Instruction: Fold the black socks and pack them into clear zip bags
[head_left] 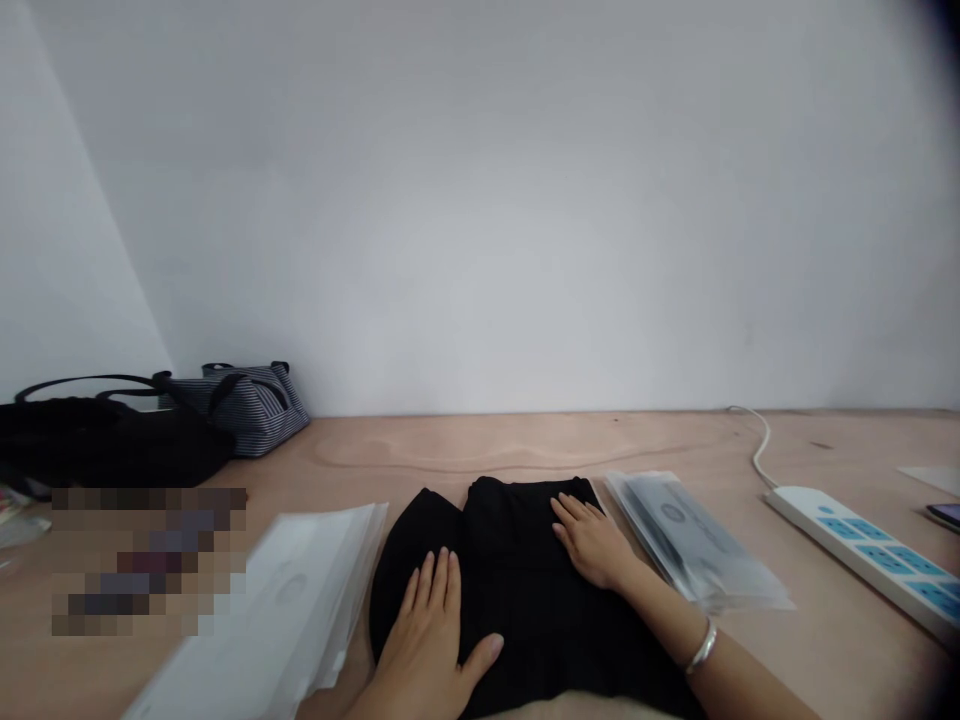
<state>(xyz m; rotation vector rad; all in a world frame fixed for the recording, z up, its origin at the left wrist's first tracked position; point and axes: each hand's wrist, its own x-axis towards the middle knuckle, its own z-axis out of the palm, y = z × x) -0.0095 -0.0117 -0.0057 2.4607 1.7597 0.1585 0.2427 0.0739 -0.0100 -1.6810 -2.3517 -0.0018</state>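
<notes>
A black garment (517,590) lies spread on the wooden table in front of me; its exact kind I cannot make out. My left hand (431,640) rests flat on its left part, fingers stretched out and thumb apart. On its upper right part lies my right hand (592,540), palm down with the fingers extended; a silver bracelet circles that wrist. Left of the garment is a stack of frosted plastic bags (277,610). To the right, close by my right forearm, sit several more plastic bags (690,535) with dark contents showing through.
A white power strip (862,545) with blue sockets and a cable stands at the right. Part of a phone (946,514) shows at the right edge. A black bag (112,440) and a striped bag (259,410) are at the back left, near a white wall. One left-hand patch is pixelated.
</notes>
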